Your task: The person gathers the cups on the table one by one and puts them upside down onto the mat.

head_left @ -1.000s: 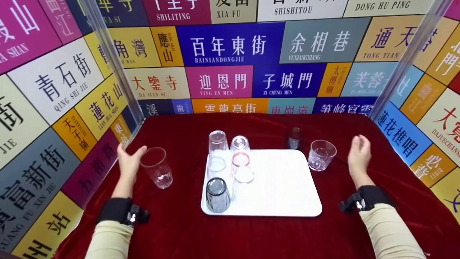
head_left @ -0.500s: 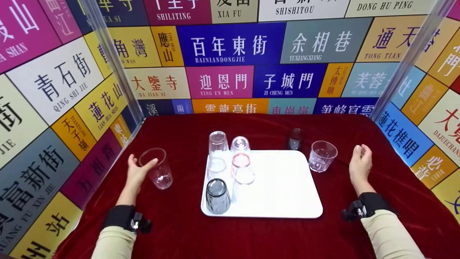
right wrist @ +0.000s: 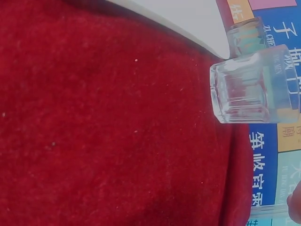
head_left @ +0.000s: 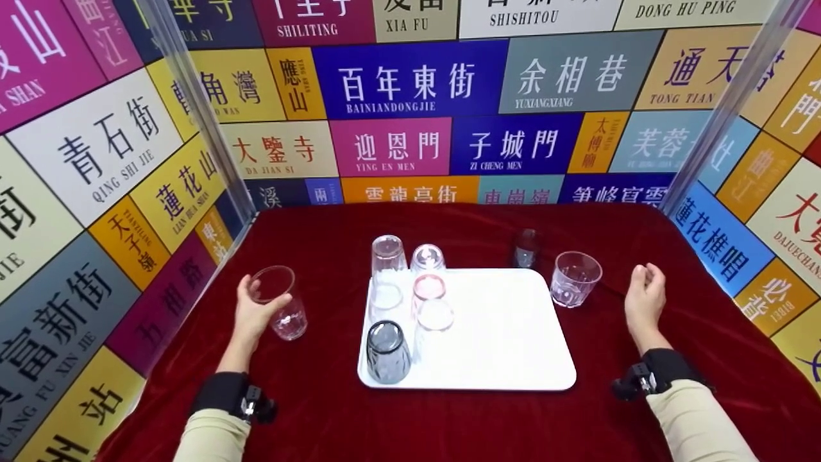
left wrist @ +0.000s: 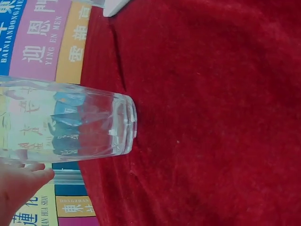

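Note:
In the head view a tall clear glass [head_left: 288,317] stands upright on the red cloth, left of the tray. My left hand [head_left: 253,314] is at its upper left side, thumb and fingers spread around it near the rim; firm contact cannot be told. In the left wrist view this glass [left wrist: 99,122] lies close beside the fingers [left wrist: 28,181]. My right hand [head_left: 644,301] hovers with loosely curled fingers, holding nothing, right of a short clear glass [head_left: 574,282]. That short glass [right wrist: 249,89] stands apart from the hand in the right wrist view too.
A white tray [head_left: 500,333] lies mid-table, with several glasses at its left, including a dark grey upside-down glass [head_left: 389,353]. A small dark glass [head_left: 526,249] stands behind the tray's right corner. Sign-covered walls enclose the red cloth [head_left: 462,423].
My left hand has moved right, from beside the tall glass to around its upper side. The right hand has lowered slightly. The glasses and tray have stayed in place.

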Motion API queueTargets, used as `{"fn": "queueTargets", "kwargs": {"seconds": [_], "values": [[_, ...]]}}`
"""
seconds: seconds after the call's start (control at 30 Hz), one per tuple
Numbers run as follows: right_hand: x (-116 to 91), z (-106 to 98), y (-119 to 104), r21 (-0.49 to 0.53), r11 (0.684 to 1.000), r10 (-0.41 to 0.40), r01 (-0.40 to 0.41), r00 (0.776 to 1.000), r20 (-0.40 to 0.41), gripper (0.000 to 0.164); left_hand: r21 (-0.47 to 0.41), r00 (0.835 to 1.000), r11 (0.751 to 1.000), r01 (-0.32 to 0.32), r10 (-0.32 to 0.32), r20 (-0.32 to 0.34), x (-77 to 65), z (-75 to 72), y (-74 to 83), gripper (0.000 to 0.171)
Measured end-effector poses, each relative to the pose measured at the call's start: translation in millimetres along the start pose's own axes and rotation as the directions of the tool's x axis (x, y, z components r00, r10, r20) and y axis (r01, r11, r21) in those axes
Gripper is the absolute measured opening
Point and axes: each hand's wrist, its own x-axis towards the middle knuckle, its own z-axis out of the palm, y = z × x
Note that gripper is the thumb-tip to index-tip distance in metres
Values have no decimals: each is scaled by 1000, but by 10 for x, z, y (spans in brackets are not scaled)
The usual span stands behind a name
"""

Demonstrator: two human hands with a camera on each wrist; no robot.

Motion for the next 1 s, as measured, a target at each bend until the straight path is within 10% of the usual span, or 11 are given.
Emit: {"fn": "queueTargets", "kwargs": {"seconds": [0.47,0.73,0.9,1.0], "values": [[-8,-18,17,-26,999,19,-19,1000,8,52,-6,997,1000,-30,30,-77,9,63,-64,91],[30,-32,-93,12,1000,10,-10,1000,-23,50,-178,986,982,-66,37,-164,91,196,243,89],[0,12,-218,113,992,-36,49,993,-113,46,-454,977,883,-123,28,-211,115,378,577,84],[-21,114,-366,167,978,-104,123,987,-120,44,-662,980,737,-137,5,-197,105,582,842,75]]}}
